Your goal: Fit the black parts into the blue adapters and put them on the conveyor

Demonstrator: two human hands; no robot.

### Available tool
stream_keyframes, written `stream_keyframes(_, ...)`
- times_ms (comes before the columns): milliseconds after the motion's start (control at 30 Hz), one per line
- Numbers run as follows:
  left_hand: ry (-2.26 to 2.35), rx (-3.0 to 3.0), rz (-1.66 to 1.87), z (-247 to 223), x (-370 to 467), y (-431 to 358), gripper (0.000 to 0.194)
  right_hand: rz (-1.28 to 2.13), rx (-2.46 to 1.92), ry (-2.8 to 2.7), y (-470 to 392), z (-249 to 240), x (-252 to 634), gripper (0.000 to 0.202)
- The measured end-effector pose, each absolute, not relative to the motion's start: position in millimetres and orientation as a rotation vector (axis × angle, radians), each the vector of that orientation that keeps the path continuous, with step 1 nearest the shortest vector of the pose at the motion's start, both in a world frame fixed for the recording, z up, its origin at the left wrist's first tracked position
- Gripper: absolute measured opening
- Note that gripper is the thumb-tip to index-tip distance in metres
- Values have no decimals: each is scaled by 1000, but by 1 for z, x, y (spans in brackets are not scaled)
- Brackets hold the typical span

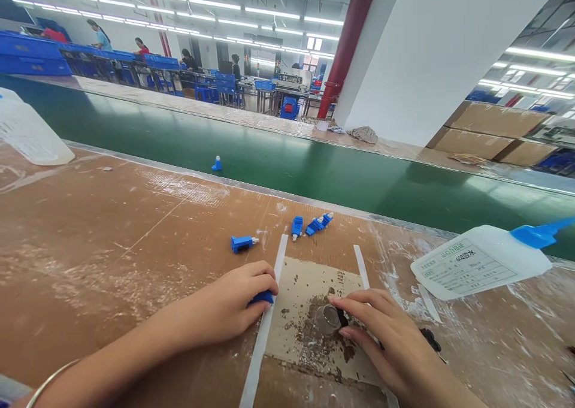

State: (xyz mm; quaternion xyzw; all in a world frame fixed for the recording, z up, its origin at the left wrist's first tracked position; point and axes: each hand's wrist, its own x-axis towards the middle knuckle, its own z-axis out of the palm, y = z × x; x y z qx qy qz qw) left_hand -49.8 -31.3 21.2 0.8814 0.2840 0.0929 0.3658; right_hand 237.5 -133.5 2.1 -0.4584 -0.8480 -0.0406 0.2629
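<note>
My left hand (pixel 245 297) rests on the brown worktop, fingers closed around a blue plastic part (pixel 263 298) that is mostly covered. To its right, my right hand (pixel 381 330) pinches a small black piece (pixel 342 317) between thumb and fingers, against the side of a small clear round cup (pixel 327 320). That cup stands on a stained cardboard sheet (pixel 305 276) spotted with dark wet marks. Beyond my hands lie several blue plastic parts with pale tips, one on its side (pixel 242 243) and one further right (pixel 297 227). More black pieces (pixel 430 339) show beside my right wrist.
A white glue bottle (pixel 483 264) with a blue nozzle lies at right; another white bottle (pixel 33 129) lies at left. Across the back runs a green conveyor belt (pixel 278 162) carrying a blue part (pixel 217 163). White tape strips (pixel 265 330) flank the cardboard. People sit at far benches.
</note>
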Motion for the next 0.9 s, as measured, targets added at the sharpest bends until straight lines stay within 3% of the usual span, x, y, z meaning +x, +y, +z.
stream_keyframes(167, 596, 2243, 553, 24, -48, -40, 35, -102, -1252, -2246, -135, -7, 235, 30)
stream_keyframes(567, 735, 1764, 477, 8, -38, -34, 11, 142, -1342, -2128, -139, 0, 239, 36)
stream_keyframes(800, 684, 2450, 228, 30, -54, -27, 41, 592, -1480, -1806, -142, 10, 238, 32)
stream_keyframes(900, 565, 2478, 201, 34, -62, -23, 41, 763, -1519, -1605, -143, 10, 237, 37)
